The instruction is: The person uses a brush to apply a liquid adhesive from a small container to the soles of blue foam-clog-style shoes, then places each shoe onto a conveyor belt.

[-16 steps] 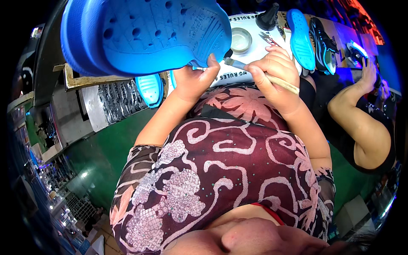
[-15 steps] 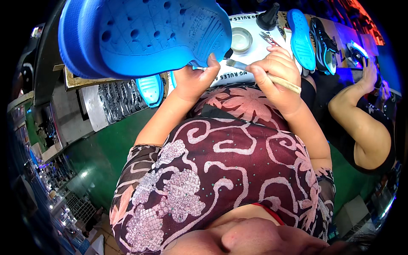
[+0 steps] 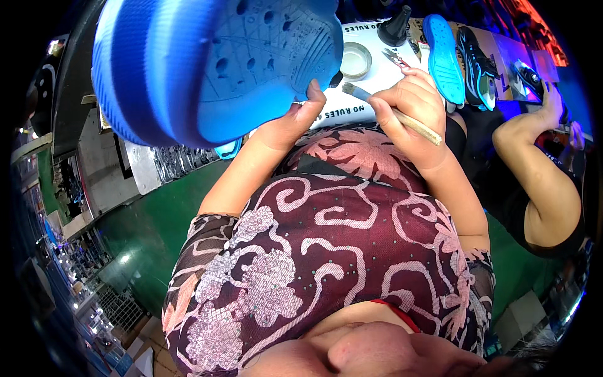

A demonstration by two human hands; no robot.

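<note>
A large blue shoe sole (image 3: 251, 78), ridged along its side and dotted with round holes inside, is held up at the upper left. My left hand (image 3: 287, 125) grips it at its lower right edge, thumb on the inner face and other fingers hidden beneath. In my right hand (image 3: 411, 107) is a flat brush (image 3: 357, 92) with a pale wooden handle; its bristles point left, apart from the sole. Beside my right fingers a second brush-like tool with red on it (image 3: 394, 58) shows; whether I hold it too, I cannot tell. A round bowl (image 3: 369, 55) stands just beyond the brush.
The white table sheet (image 3: 333, 105) carries a black cone-shaped container (image 3: 394, 26). To the right lie another blue sole (image 3: 444, 56) and a black shoe upper with blue trim (image 3: 476, 63). A co-worker's arm (image 3: 534, 157) reaches in at the far right, holding a shoe.
The blue sole has tilted, bringing its ridged side wall lower and more into view. The brush has drawn slightly away from the sole's edge, its tip now angled up.
</note>
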